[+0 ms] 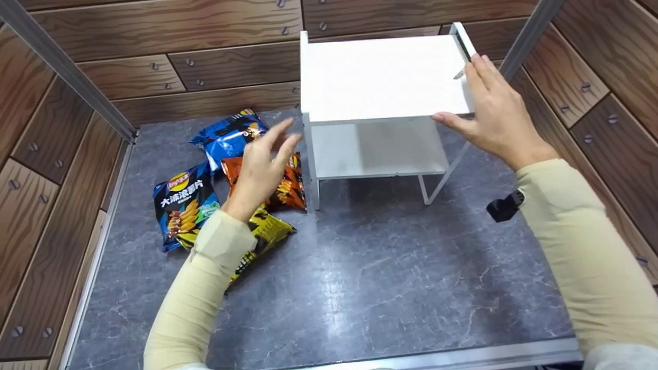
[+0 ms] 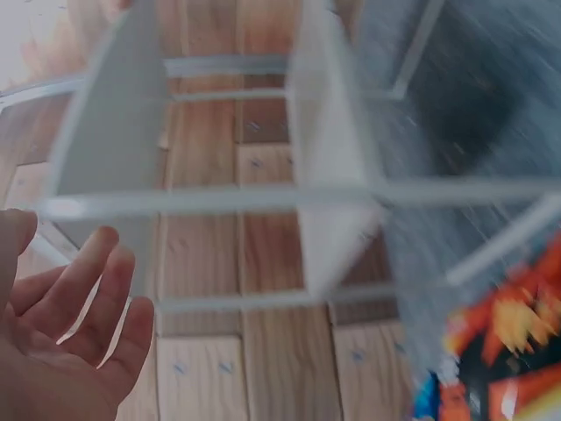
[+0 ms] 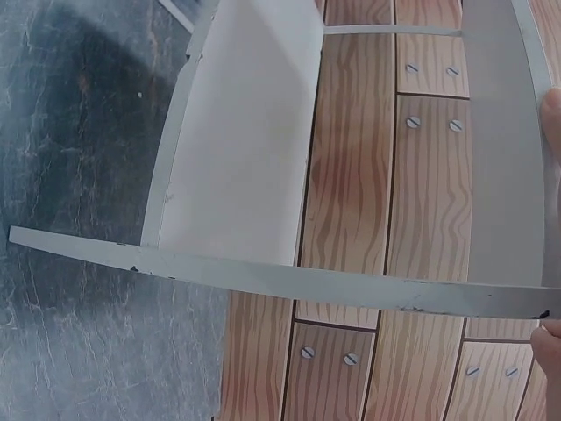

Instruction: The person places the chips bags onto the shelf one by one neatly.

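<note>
A white two-tier side table (image 1: 380, 77) stands on the floor, its lower shelf (image 1: 378, 149) under the top board. My right hand (image 1: 496, 113) rests at the top's right front corner, with straight fingers along the raised side rail and the thumb at the front edge. In the right wrist view only fingertips show beside the frame (image 3: 351, 285). My left hand (image 1: 262, 169) hovers just left of the table with loosely bent fingers and nothing in it. Behind that hand lies an orange chip bag (image 1: 293, 185), partly hidden.
More chip bags lie on the left: a blue one (image 1: 226, 139), a black-and-blue one (image 1: 185, 200) and a yellow one (image 1: 272, 228) partly under my left forearm. Wood-patterned walls (image 1: 205, 31) surround the dark marbled floor (image 1: 360, 277). A metal strip (image 1: 462, 357) edges the front.
</note>
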Tool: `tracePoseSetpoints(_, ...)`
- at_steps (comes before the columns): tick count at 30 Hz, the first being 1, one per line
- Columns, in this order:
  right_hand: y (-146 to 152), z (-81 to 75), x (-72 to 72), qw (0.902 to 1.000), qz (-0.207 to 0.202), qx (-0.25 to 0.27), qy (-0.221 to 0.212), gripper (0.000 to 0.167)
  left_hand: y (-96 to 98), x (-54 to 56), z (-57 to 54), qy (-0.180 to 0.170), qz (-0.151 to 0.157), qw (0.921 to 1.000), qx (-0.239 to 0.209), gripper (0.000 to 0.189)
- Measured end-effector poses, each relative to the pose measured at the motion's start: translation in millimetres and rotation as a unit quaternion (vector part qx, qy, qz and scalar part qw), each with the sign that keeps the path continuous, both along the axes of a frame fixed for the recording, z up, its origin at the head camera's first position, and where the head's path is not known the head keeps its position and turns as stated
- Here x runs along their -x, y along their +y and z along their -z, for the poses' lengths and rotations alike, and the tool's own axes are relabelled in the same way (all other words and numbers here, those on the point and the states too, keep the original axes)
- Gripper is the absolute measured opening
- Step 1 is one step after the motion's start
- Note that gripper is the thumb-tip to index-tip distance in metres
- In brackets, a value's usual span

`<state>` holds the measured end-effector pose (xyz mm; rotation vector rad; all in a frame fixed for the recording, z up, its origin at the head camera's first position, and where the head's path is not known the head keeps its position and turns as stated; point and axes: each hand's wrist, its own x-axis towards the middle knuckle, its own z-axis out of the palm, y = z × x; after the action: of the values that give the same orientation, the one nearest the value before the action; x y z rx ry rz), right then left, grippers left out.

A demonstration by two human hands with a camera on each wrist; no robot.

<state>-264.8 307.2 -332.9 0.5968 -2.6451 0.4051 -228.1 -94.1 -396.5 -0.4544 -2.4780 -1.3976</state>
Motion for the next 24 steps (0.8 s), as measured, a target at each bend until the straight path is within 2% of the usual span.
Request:
tracePoseSetpoints(3,-0.1,1.1,0.3,1.0,-0.002,-0.001,0.0,0.095,-17.7,-8.5,21.8,0.0,-0.022,0.9986,0.048,0.045)
tracePoseSetpoints(6,-1.1,1.1,1.6,1.0,-0.004,-0.003,0.005,0.095,-37.5,-18.9,46.4,-0.008,-0.053,0.9916,0.117,0.045)
tracePoseSetpoints(9,-2.0,-0.4,2.5,0.9999,-0.004,0.0,0.011,0.095,-55.4,-30.7,72.4,0.013,-0.075,0.9797,0.186,0.048)
tracePoseSetpoints(13,-0.8,0.8,1.8,0.9999,-0.004,0.002,0.016,0.094,-71.4,-48.7,106.2,0.059,-0.09,0.9615,0.253,0.057)
tracePoseSetpoints(15,-1.0,0.9,2.0,0.9998,-0.005,0.001,0.017,0.094,-77.1,-57.7,119.4,0.061,-0.099,0.9529,0.28,0.067)
tracePoseSetpoints(20,-1.3,1.1,2.0,0.9998,-0.005,0.001,0.018,0.094,-84.7,-73.4,145.8,0.009,-0.116,0.9326,0.342,0.101)
tracePoseSetpoints(24,-1.2,1.6,1.0,0.9998,-0.006,0.004,0.02,0.094,-85.7,-79.5,161.5,-0.031,-0.11,0.9215,0.371,0.119)
